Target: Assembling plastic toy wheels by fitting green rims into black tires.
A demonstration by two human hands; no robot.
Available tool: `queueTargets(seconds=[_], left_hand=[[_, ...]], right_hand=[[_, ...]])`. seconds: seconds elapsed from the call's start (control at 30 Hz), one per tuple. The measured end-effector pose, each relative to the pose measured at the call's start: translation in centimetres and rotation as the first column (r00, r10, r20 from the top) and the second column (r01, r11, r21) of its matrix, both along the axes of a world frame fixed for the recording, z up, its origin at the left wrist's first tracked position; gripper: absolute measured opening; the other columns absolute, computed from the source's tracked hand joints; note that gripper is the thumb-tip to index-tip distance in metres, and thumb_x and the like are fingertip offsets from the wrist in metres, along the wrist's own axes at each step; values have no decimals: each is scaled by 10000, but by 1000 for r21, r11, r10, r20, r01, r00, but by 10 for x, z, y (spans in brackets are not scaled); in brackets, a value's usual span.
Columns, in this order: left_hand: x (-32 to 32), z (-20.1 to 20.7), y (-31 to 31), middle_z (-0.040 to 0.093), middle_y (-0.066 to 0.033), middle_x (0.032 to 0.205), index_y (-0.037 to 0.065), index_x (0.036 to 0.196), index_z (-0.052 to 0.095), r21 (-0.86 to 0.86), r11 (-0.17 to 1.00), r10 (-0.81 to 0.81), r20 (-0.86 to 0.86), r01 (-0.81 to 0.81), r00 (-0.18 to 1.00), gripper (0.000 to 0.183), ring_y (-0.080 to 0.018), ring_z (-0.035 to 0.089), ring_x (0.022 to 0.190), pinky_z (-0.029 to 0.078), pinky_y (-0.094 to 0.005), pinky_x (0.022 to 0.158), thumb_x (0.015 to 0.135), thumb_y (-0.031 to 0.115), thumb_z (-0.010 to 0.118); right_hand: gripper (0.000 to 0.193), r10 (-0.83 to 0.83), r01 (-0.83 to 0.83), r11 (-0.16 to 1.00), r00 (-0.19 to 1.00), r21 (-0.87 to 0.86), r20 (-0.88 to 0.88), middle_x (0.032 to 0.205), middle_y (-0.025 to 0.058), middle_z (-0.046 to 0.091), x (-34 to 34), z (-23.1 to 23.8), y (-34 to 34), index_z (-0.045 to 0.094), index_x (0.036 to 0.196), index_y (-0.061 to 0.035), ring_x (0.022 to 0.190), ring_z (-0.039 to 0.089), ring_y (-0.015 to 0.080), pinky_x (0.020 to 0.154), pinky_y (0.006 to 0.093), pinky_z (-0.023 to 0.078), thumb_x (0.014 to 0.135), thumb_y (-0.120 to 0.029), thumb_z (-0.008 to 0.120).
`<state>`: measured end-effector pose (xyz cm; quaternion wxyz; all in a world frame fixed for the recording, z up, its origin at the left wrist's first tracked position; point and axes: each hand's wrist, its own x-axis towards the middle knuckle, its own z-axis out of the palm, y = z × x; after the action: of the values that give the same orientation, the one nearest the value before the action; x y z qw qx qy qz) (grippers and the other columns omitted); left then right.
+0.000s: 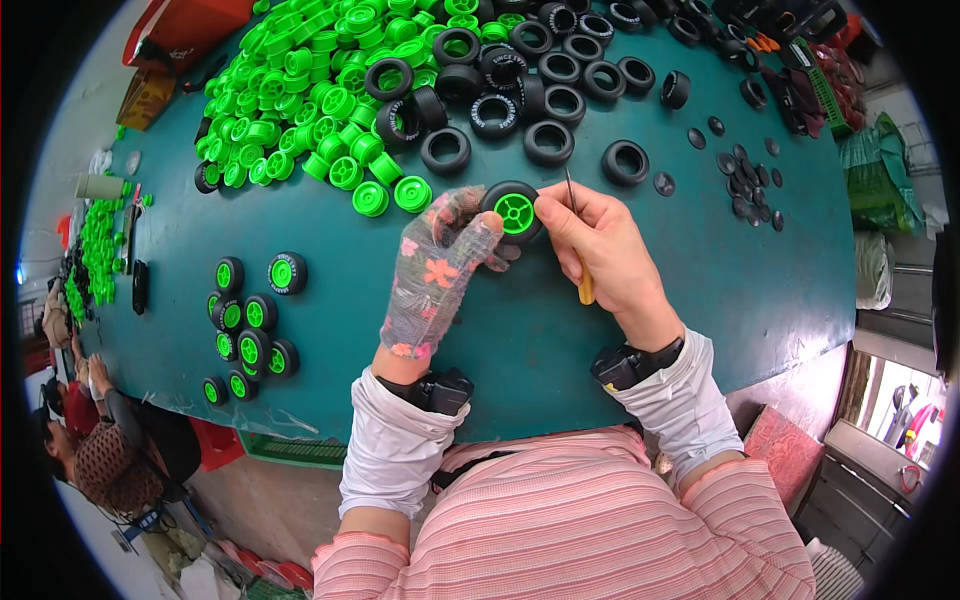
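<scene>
A toy wheel (514, 211), a black tyre around a green spoked rim, is held upright over the table between my hands. My left hand (440, 255), in a flowered fingerless glove, is closed on the wheel's left side. The fingers of my right hand (597, 240) pinch the tyre's right edge. The same hand also grips a thin pointed tool with a yellowish handle (586, 287), its metal tip showing above the knuckles. Just beyond my hands lie loose black tyres (549, 143) and a heap of bare green rims (345, 171).
Several assembled wheels (254, 350) lie at the left of the green table (480, 370). Small dark discs (745, 185) are scattered at the right. At the far left a person (100, 440) works beside another green pile (98, 250). A red bin (185, 35) stands at the back left.
</scene>
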<state>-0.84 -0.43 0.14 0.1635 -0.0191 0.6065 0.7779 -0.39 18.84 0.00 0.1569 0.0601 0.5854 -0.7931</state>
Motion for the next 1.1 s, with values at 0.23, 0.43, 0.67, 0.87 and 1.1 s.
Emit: queueTargets(seconds=[0.23, 0.43, 0.67, 0.87, 1.1], left_hand=[[5, 5, 4, 681, -71, 989, -26, 1216, 608, -120, 992, 46, -22, -48, 999, 328, -140, 660, 758, 539, -265, 696, 970, 183, 661], [5, 7, 6, 672, -52, 1019, -22, 1215, 609, -136, 989, 63, -25, -66, 998, 296, -121, 641, 816, 539, -261, 711, 978, 154, 633], [7, 0, 6, 660, -49, 1054, 13, 1201, 618, -252, 966, -2, -209, -52, 978, 267, -121, 634, 896, 548, -258, 735, 987, 173, 630], [5, 3, 4, 658, -43, 1024, 5, 1190, 615, -147, 987, 56, -78, -67, 995, 291, -118, 630, 851, 557, -265, 719, 986, 210, 647], [6, 10, 14, 663, -65, 1014, -26, 1220, 593, -15, 997, 74, -53, -75, 996, 325, -120, 638, 774, 556, -259, 689, 988, 197, 641]], right_hand=[[254, 10, -3, 984, 999, 180, -41, 779, -36, 619, 0, 8, -3, 659, 1033, -19, 486, 441, 5, 425, 196, 333, 950, -256, 697], [219, 70, -61, 970, 997, 236, -31, 784, -39, 628, 0, 15, -5, 667, 1028, -23, 541, 454, 7, 457, 201, 354, 927, -212, 710], [187, 96, 6, 930, 961, 366, -259, 811, -34, 630, 4, 7, -11, 673, 985, -19, 610, 473, 18, 514, 210, 375, 914, -186, 720], [204, 30, -8, 960, 997, 282, -73, 816, -27, 625, 5, 18, -12, 661, 1003, -17, 629, 488, 17, 513, 204, 374, 923, -197, 712], [253, -65, 67, 993, 998, 96, -25, 780, -31, 605, 3, 3, -10, 654, 1028, -24, 508, 438, 4, 424, 201, 324, 941, -255, 709]])
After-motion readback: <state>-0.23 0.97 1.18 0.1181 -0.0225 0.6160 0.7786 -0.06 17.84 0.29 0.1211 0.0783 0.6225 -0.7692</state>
